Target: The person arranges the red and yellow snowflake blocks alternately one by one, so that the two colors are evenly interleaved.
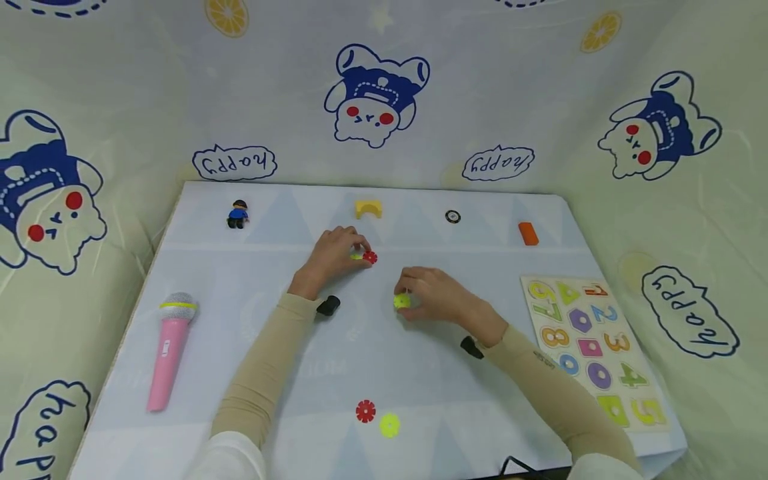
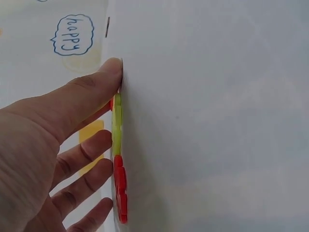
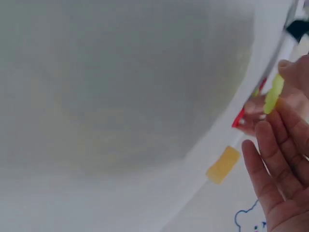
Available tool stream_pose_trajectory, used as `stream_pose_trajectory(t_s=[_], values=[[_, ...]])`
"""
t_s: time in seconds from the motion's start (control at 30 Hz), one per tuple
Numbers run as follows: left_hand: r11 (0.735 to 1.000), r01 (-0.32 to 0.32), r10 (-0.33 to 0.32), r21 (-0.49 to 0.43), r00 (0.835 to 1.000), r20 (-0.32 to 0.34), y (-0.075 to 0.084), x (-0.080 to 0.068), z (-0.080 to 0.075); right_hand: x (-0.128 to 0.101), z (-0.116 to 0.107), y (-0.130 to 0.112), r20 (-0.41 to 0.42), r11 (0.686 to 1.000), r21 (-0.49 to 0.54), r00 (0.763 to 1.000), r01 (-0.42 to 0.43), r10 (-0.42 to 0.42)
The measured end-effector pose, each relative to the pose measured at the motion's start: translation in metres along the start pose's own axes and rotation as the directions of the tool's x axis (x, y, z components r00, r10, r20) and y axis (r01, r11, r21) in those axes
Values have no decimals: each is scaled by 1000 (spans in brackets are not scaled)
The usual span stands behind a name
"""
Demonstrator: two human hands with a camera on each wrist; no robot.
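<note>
Pink microphone (head view only)

In the head view, the left hand covers most of a yellow disc at frame centre; the right hand's fingers hide part of a second disc. A black ring at upper right is too small to identify. The right wrist view is blurred; its worktop shows no detail. The left wrist view cuts the palm at lower left.
</note>
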State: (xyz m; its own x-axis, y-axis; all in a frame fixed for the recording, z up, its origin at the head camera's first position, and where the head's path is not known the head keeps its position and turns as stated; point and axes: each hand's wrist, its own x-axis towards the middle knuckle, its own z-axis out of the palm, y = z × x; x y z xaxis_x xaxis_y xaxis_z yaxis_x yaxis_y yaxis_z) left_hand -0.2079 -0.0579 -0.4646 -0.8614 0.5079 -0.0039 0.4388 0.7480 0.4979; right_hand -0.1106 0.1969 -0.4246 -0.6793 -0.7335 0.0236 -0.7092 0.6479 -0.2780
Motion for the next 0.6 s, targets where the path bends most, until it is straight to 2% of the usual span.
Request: stream_pose_trajectory(t_s=[0.17,0.3,0.6], values=[[1000,6,-6,5,1000,6,-1,0,2,39,-7,21,3,995,-2,995,-103,103],[1000,11,-11,2,1000,7,-1,1,3,62,-5,37,23,981,10,981,-193,193],[1000,21,-21,-3,1000,8,-1,0,2,86,5,52,50,962,85,965,-260,257]])
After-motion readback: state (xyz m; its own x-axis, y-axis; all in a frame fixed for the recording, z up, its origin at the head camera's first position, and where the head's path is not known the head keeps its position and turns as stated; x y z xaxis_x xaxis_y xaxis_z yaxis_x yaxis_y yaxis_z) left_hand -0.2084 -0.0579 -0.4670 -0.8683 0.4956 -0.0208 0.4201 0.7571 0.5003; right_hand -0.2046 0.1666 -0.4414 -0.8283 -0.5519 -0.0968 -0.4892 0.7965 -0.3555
